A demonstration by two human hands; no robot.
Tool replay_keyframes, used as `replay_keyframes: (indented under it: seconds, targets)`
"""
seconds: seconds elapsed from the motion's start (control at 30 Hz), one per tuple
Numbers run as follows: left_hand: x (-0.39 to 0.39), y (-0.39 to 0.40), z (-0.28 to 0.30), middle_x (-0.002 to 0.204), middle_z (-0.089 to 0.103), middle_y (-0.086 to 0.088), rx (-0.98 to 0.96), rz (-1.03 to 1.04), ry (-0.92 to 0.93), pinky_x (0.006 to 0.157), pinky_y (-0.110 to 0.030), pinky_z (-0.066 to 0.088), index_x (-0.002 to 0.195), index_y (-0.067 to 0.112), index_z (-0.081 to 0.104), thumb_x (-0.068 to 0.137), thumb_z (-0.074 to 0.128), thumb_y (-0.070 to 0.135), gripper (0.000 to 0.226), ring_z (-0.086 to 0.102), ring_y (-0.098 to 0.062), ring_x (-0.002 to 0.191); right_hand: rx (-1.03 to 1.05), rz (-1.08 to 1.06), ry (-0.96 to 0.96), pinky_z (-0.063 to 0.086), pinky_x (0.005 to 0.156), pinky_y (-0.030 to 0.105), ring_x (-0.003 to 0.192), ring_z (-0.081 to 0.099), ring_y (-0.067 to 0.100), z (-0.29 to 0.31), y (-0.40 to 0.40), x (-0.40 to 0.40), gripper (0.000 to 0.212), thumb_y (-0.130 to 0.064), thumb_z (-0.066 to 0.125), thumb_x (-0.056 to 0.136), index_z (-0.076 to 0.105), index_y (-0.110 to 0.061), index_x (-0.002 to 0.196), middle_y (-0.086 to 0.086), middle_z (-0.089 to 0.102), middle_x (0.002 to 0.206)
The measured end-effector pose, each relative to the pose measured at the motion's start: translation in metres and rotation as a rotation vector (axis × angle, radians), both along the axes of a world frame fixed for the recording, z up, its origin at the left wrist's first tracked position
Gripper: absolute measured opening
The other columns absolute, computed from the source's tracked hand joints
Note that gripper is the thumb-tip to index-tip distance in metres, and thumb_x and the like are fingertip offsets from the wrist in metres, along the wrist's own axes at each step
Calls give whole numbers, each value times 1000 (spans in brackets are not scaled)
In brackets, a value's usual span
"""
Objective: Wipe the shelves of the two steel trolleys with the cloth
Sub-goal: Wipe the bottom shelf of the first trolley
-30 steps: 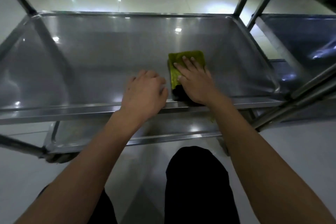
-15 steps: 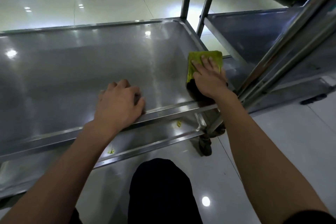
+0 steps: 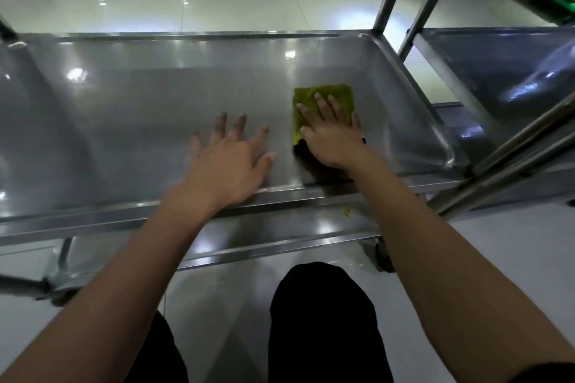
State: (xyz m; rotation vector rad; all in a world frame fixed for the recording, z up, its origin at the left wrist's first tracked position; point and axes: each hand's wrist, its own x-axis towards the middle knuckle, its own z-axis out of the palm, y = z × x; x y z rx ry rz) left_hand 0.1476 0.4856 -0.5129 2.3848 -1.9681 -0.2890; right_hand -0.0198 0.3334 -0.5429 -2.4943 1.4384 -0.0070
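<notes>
A folded green cloth [image 3: 337,96] lies on the middle shelf [image 3: 130,121] of the near steel trolley, towards its right end. My right hand [image 3: 331,137] presses flat on the cloth with straight fingers, covering its near half. My left hand [image 3: 230,158] is spread open over the bare shelf just left of the cloth, its wrist above the front rim. The second trolley's shelf [image 3: 497,62] stands to the right, beyond the upright posts.
A lower shelf [image 3: 280,230] shows under the front rim, with a small yellow-green scrap [image 3: 346,212] on it. Upright posts [image 3: 385,0] rise at the back right corner. A castor [image 3: 384,258] sits on the glossy tiled floor. My dark trouser legs are below.
My left hand has uncurled from the front rim and now spreads flat over the shelf. My right hand has slid the cloth back from the shelf's right edge.
</notes>
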Motion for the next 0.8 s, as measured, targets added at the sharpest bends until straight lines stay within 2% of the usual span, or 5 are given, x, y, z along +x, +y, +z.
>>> replay_keyframes:
  seconds: [0.3, 0.47, 0.6, 0.67, 0.8]
  targets:
    - [43, 25, 2, 156, 41, 3, -19, 58, -19, 109, -67, 30, 133, 33, 56, 99, 35, 42, 41, 35, -31, 143, 46, 199, 22, -8, 119, 56, 154, -12, 16, 9, 37, 110, 55, -45, 26, 104, 13, -43, 157, -9, -10, 168]
    - [34, 19, 8, 143, 54, 1, -48, 96, -62, 108, -65, 33, 117, 31, 67, 98, 36, 52, 42, 47, -32, 132, 68, 227, -29, -7, 121, 50, 153, -12, 12, 6, 22, 94, 55, -45, 24, 103, 14, -44, 157, -13, -9, 168]
    - [-2, 1, 11, 130, 59, -11, -42, 196, -151, 108, -65, 32, 108, 17, 68, 98, 35, 57, 53, 51, -36, 126, 45, 169, -36, -8, 120, 49, 153, -12, 11, 2, -7, 62, 56, -46, 22, 102, 13, -46, 157, -14, -9, 167]
    - [-34, -12, 12, 135, 55, -12, -99, 157, -133, 107, -59, 35, 112, 16, 67, 98, 40, 54, 49, 49, -36, 126, 45, 118, -33, -7, 120, 49, 154, -11, 12, 2, -26, 37, 56, -46, 23, 101, 14, -46, 156, -14, -8, 168]
    - [-86, -27, 5, 122, 55, -10, -125, 34, -35, 96, -45, 44, 109, 17, 67, 98, 41, 48, 41, 51, -35, 115, 48, 12, -46, -5, 121, 51, 154, -10, 13, 0, -64, -22, 56, -45, 26, 101, 16, -46, 156, -13, -6, 168]
